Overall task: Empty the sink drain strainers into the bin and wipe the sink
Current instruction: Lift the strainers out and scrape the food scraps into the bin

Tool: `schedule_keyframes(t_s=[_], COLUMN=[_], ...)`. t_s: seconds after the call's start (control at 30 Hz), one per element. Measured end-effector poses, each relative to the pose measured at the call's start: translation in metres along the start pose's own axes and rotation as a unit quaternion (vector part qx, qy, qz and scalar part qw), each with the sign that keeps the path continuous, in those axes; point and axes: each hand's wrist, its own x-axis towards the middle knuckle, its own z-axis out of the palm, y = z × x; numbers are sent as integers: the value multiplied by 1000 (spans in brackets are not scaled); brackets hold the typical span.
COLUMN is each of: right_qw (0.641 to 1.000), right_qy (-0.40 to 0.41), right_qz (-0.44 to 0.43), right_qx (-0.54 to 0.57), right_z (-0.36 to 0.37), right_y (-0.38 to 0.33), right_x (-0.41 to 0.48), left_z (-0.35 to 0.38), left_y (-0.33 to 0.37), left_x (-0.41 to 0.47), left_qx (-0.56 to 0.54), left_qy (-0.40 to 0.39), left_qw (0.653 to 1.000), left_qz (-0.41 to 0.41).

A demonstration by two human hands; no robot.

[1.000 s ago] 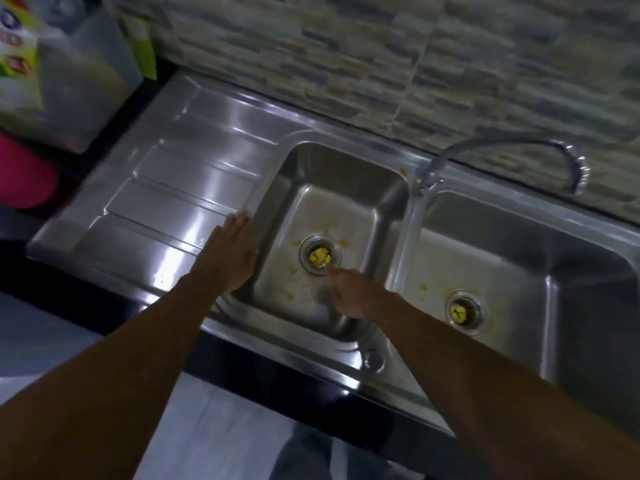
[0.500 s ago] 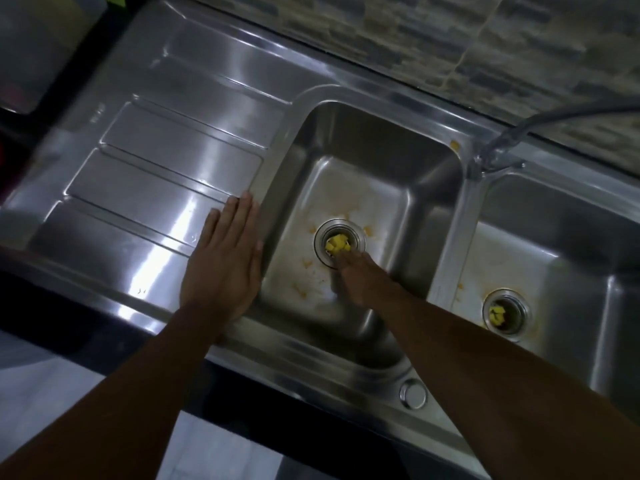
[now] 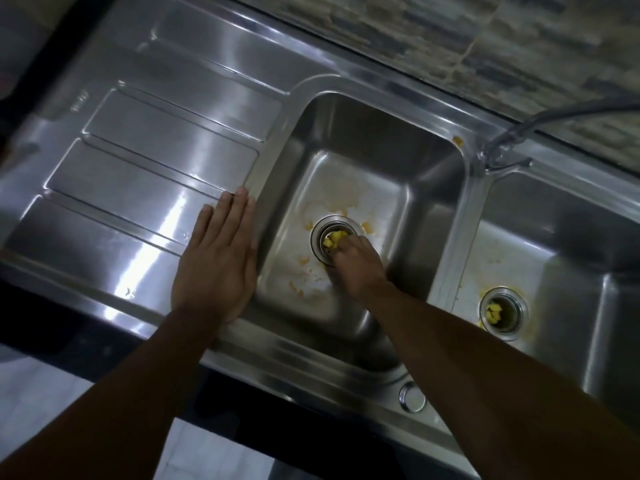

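Observation:
A steel double sink fills the view. The left basin (image 3: 346,140) has yellow stains on its floor and a round drain strainer (image 3: 320,239) holding yellow scraps. My right hand (image 3: 360,268) is down in this basin with its fingertips in the strainer, covering its right side; whether the fingers grip it I cannot tell. My left hand (image 3: 218,265) lies flat, fingers together, on the drainboard beside the basin's left rim. The right basin (image 3: 561,216) has a second strainer (image 3: 502,313) with yellow scraps, untouched.
The ribbed drainboard (image 3: 145,174) stretches to the left. A tap (image 3: 498,150) rises behind the divider between the basins. A round steel cap (image 3: 412,400) sits on the front rim. Stone tiles (image 3: 450,36) back the sink; a dark counter edge runs below it.
My right hand has moved forward from the basin's near side onto the left strainer. The left hand stays on the drainboard. The camera has moved closer and tilted down.

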Motion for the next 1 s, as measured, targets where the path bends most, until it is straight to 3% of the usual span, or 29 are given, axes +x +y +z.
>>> schedule_keyframes(t_s=[0.17, 0.23, 0.3, 0.47, 1.0], right_qw=[998, 991, 987, 992, 985], right_qy=[55, 86, 68, -11, 78], right_qz=[28, 48, 52, 60, 36], right_qx=[23, 90, 135, 112, 147], right_z=[-2, -5, -9, -17, -40], right_y=[2, 1, 2, 3, 5], right_x=[-1, -5, -8, -8, -29], left_z=[1, 2, 2, 1, -1], left_y=[-2, -2, -3, -1, 1], left_x=[1, 1, 1, 0, 0], left_qx=[-1, -1, -2, -6, 8], left_qy=[-5, -9, -12, -10, -26], left_qw=[1000, 1000, 1000, 1000, 1000], left_qz=[-3, -3, -3, -2, -5])
